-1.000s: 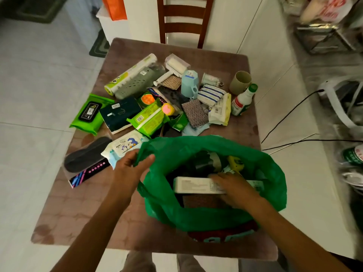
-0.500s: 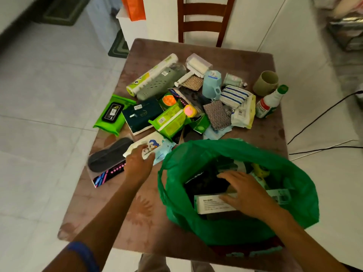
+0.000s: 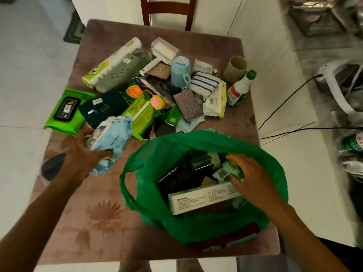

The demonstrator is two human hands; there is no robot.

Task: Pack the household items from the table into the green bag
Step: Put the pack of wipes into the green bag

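Observation:
The green bag (image 3: 163,216) stands open on the near right part of the table (image 3: 88,222). My right hand (image 3: 253,179) is inside its mouth, fingers curled on items there, above a long white box (image 3: 204,199). My left hand (image 3: 82,156) grips a light blue wipes pack (image 3: 112,138) and holds it lifted just left of the bag. A heap of household items covers the far half of the table: a green wipes pack (image 3: 66,110), a dark pouch (image 3: 104,107), a lint roller (image 3: 161,54) and a white spray bottle (image 3: 239,89).
A beige cup (image 3: 235,68) stands at the far right of the heap. A dark insole pack (image 3: 53,167) lies by the left edge under my wrist. A wooden chair (image 3: 169,12) stands behind the table. Black cables (image 3: 290,99) run over the floor at right.
My left hand has picked the blue wipes pack up off the table and brought it toward the bag. My right hand has stayed inside the bag, shifting slightly.

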